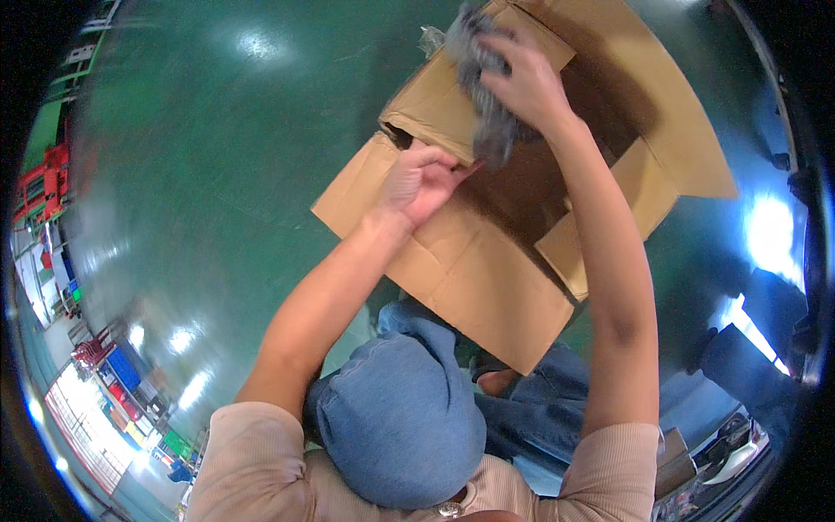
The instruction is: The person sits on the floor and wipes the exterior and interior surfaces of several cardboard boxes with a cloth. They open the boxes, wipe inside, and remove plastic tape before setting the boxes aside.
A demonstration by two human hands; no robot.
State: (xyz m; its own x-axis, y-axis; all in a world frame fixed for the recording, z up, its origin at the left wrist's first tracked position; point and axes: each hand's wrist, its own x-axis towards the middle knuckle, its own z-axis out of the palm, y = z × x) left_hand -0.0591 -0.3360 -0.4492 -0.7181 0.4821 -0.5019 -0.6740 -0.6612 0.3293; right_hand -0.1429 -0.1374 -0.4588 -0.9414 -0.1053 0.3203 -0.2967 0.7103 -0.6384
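Observation:
A brown cardboard box (487,270) stands with its flaps spread and its top open. At the box's left corner, my left hand (422,187) has its fingers curled against the edge of a flap (435,109). Gripped in my right hand (526,87) is a crumpled grey cloth (487,96), blurred by motion. The cloth hangs over that flap and the rim of the opening. Shadow hides most of the box's inside.
Green floor (217,174) surrounds the box. A bit of clear plastic (430,40) shows beside the cloth. My denim-covered knee (400,418) is close in front of the box. Shelving with coloured bins (126,374) lies far left; dark shapes line the right rim.

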